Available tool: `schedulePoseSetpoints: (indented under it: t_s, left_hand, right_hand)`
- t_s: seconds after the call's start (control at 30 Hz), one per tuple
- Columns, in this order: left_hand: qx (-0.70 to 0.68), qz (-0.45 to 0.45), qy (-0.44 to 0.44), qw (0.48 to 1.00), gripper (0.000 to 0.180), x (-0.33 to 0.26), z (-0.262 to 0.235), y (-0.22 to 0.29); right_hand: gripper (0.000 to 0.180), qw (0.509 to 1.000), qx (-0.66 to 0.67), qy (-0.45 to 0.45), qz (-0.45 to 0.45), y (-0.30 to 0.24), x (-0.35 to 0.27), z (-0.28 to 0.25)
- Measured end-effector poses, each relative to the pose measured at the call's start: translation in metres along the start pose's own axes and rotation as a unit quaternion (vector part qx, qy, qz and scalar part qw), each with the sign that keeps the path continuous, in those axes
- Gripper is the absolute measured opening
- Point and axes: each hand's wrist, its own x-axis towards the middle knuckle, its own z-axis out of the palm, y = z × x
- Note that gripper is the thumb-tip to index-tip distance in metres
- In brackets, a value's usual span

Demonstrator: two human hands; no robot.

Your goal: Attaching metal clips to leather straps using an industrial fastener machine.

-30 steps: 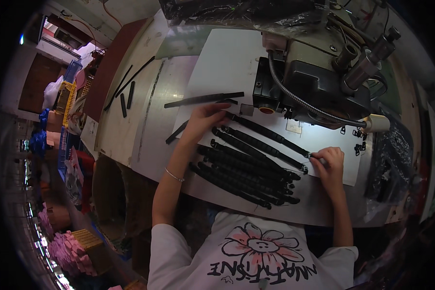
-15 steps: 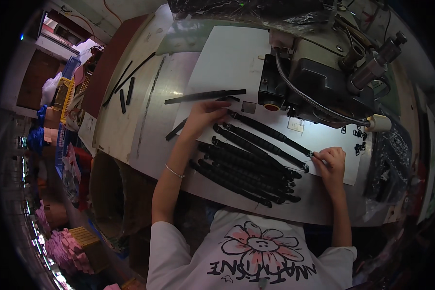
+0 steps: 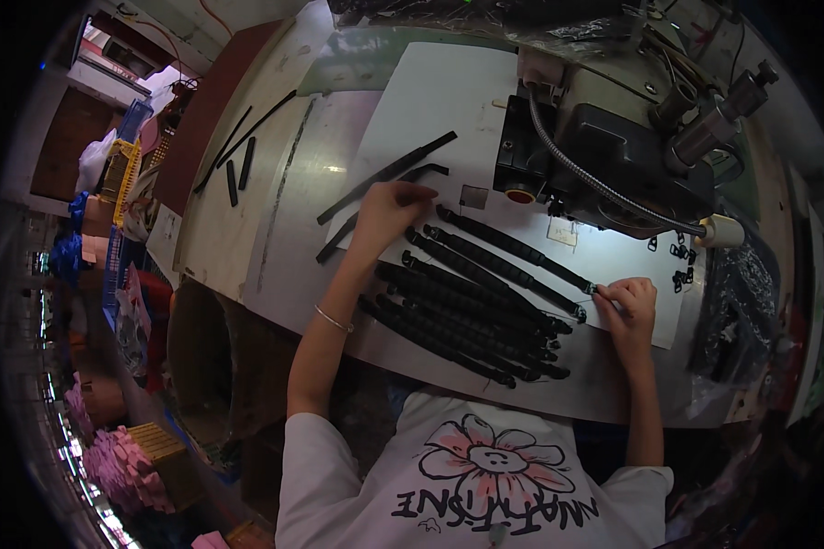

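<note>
My right hand pinches the right end of a black gathered strap, which lies slanting on the white sheet. My left hand is closed, thumb and fingertips together, just above that strap's left end; whatever is between the fingertips cannot be made out. Just beyond the left hand lies a flat black strip, tilted up to the right. Another black strip runs partly hidden behind that hand. Nearer me, several similar gathered straps lie side by side in a pile.
A dark sewing machine with a bent metal conduit stands over the table's right. Small black buckles lie scattered beneath its right side. Loose black strips rest on the left board. A plastic-wrapped bundle sits at the right edge.
The flat black strip beyond my left hand has swung from nearly level to a steep slant, its right end farther away. My right hand keeps its pinch, almost still.
</note>
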Motion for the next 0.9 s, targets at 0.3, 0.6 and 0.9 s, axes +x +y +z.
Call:
schedulePoseSetpoints:
  t_s: [0.3, 0.6, 0.9]
  left_hand:
    - [-0.021, 0.078, -0.038, 0.996, 0.018, -0.025, -0.008, 0.000]
    - [-0.009, 0.040, -0.055, 0.998, 0.018, -0.018, -0.012, -0.007]
    - [0.008, 0.040, -0.026, 0.999, 0.017, -0.019, -0.014, -0.010]
  right_hand:
    - [0.018, 0.997, -0.001, 0.036, -0.063, -0.022, -0.012, 0.009]
    - [0.016, 0.998, -0.001, 0.015, -0.069, -0.022, -0.013, 0.020]
    - [0.015, 0.998, 0.030, 0.041, -0.043, -0.022, -0.014, 0.018]
